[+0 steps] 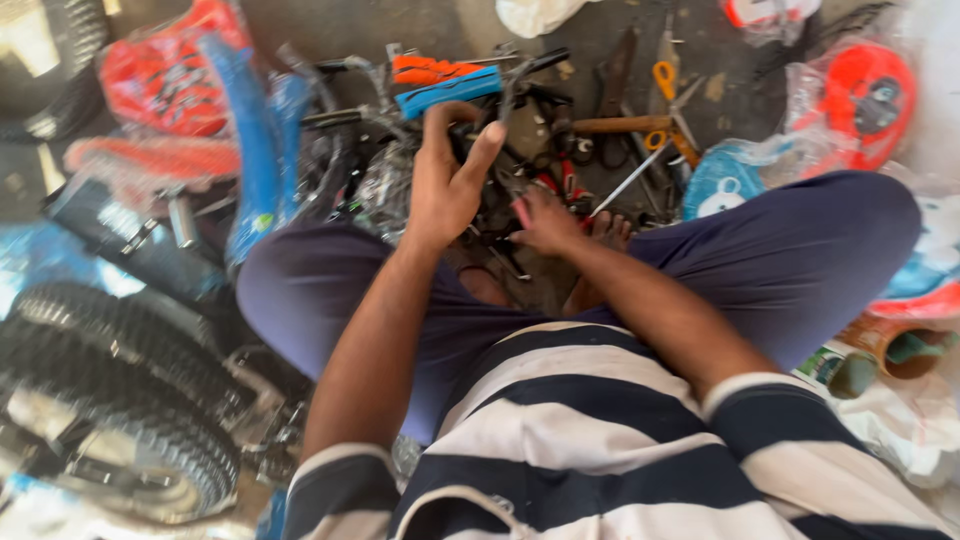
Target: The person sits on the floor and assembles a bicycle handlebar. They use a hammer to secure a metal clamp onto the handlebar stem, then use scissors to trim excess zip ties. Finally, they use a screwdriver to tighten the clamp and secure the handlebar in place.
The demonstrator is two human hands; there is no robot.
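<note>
I sit cross-legged on the floor in dark blue trousers and a striped shirt. My left hand [447,170] is raised over a tangle of dark metal bicycle parts [385,180], fingers curled around a small dark piece, thumb up. Just above it lie a blue-handled tool [447,92] and an orange-handled tool [430,68]. My right hand [545,218] rests low among small tools and parts in front of my foot [608,230], fingers bent down onto them. The picture is blurred, so what each hand grips is unclear.
Knobbly small tyres [120,400] lie at the lower left. Blue frame tubing [250,150] and red plastic-wrapped parts [165,75] sit at the upper left. Scissors with yellow handles [664,80], a wooden-handled hammer [625,125] and wrapped red and blue parts [860,100] lie at the right.
</note>
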